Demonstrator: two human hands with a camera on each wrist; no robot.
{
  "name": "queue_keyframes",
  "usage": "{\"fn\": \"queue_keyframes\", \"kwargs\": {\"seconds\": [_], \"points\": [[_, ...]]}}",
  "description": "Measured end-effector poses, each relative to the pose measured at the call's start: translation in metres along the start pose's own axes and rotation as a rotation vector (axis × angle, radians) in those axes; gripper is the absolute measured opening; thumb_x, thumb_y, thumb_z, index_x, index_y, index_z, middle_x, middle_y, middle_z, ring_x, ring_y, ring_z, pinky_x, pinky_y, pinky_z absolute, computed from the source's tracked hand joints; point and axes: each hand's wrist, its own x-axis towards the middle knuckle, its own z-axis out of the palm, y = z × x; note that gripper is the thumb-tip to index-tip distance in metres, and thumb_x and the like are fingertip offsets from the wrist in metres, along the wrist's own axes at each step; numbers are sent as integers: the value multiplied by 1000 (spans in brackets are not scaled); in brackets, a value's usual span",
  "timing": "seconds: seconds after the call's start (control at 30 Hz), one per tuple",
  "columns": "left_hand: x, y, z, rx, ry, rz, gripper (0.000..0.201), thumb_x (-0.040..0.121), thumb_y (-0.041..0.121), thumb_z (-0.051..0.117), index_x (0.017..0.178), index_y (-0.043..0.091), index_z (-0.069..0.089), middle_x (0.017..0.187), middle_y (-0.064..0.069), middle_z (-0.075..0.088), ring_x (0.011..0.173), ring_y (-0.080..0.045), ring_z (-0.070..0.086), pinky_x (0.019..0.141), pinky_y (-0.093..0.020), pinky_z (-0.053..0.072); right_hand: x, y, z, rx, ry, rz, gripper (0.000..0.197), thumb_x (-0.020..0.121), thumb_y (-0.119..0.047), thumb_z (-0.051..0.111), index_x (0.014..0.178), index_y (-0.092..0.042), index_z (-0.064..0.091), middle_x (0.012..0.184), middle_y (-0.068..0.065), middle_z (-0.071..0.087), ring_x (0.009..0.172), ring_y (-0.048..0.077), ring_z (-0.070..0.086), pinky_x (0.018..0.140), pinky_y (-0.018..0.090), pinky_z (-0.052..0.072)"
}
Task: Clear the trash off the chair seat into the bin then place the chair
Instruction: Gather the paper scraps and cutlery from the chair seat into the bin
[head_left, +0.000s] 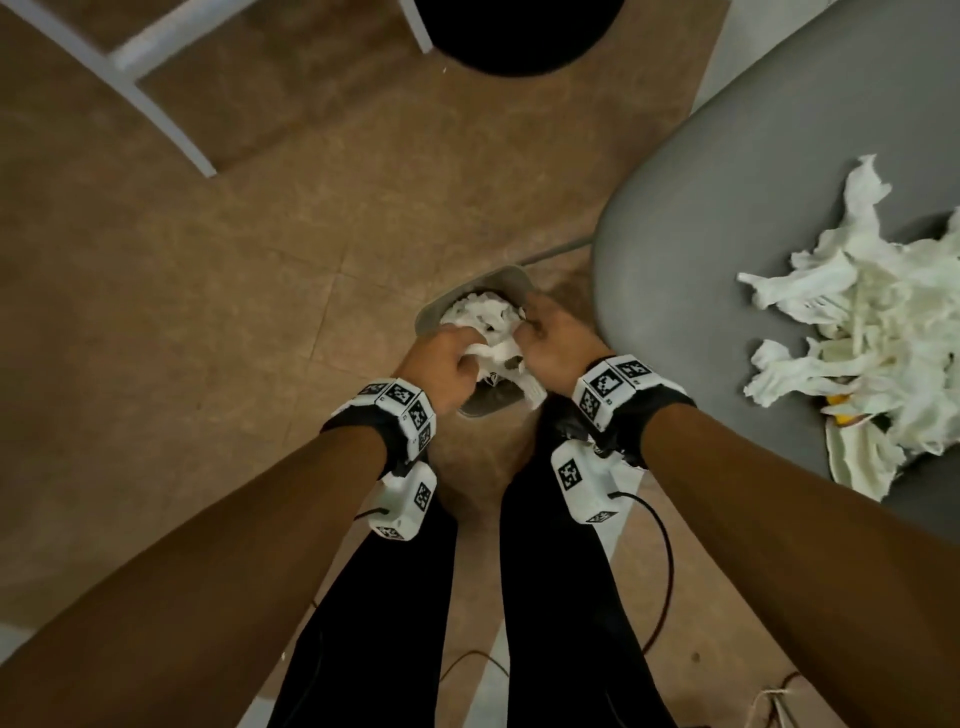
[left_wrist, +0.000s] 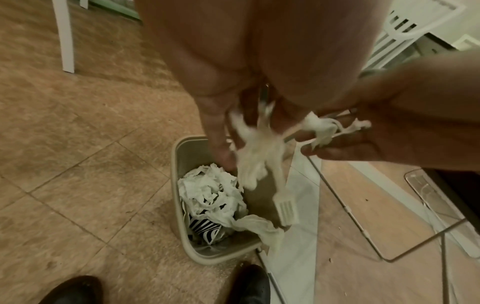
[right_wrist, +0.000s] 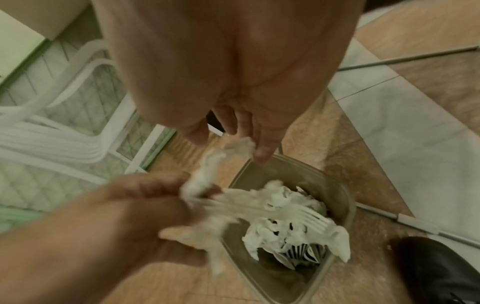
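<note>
Both hands, left (head_left: 448, 364) and right (head_left: 558, 335), grasp tissue (head_left: 493, 358) and a plastic fork (left_wrist: 285, 207) over the bin (head_left: 488, 405), mid-drop; next, probably, the tissue pile (head_left: 872, 332) on the chair seat (head_left: 727, 223) at right.

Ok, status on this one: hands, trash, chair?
Left hand and right hand over the bin, both gripping tissue scraps and a plastic fork. Tissue pile still on chair seat. Nothing blocking.

Crumpled paper (head_left: 872, 332), matt plastic bin (left_wrist: 182, 156)
</note>
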Motion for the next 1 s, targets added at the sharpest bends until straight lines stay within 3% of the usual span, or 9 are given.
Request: {"fn": "queue_keyframes", "kwargs": {"seconds": [0.1,0.27,0.37,0.47,0.63,0.73,0.83,0.9,1.0], "points": [[17,-12,15,205,-111,-18,54,86,26,54,140,24,50,143,-5,52,129,-27,53,106,-42,46,-13,-4,-8,-29,-77,-74,57,100,-26,46,154,-21,28,153,6,43,140,25,41,116,30,31],[19,15,-12,373,-68,13,42,82,32,49,117,16,64,116,-15,66,103,-38,64,86,-43,54,-36,-12,-28,30,-66,-216,60,97,-13,44,155,-18,27,152,10,45,136,25,47,113,39,39],[19,52,-36,425,-2,13,31,88,22,51,113,9,64,114,-16,63,103,-38,63,84,-40,52,-57,-11,-56,112,-24,-256,47,98,-10,44,144,-19,45,137,5,60,124,23,58,107,39,46],[22,106,-51,431,82,65,33,91,11,52,124,10,61,127,-14,61,115,-34,58,97,-41,49,-82,1,-94,239,97,-270,30,97,-15,50,124,-23,62,114,-5,71,104,14,67,96,29,52],[37,210,-35,355,164,273,32,84,19,48,113,17,62,106,-6,61,102,-30,61,93,-40,51,-107,53,-160,251,315,-163,26,95,-13,52,117,-18,64,105,-1,71,82,11,66,75,5,46],[48,269,4,457,83,438,39,83,17,55,121,16,57,120,-9,58,114,-30,53,99,-37,44,-119,100,-192,281,466,-40,24,95,-17,53,116,-18,65,106,0,71,95,18,66,91,26,51],[50,314,53,576,-30,554,55,85,20,58,139,18,46,139,-6,48,125,-30,44,105,-43,40,-132,145,-217,179,648,63,29,91,-21,58,120,-17,63,116,4,65,105,22,63,95,32,49],[48,331,83,614,-70,610,66,84,17,60,146,19,38,149,-3,38,129,-30,40,106,-45,39,-139,170,-225,36,734,149,49,84,-32,67,130,-18,56,132,8,53,121,28,52,103,38,45],[48,341,113,639,-42,609,75,79,7,61,148,18,33,154,-3,30,135,-30,34,107,-46,37,-138,190,-226,-62,588,273,94,73,-46,78,149,-21,28,142,11,46,128,36,47,105,47,44]]}}
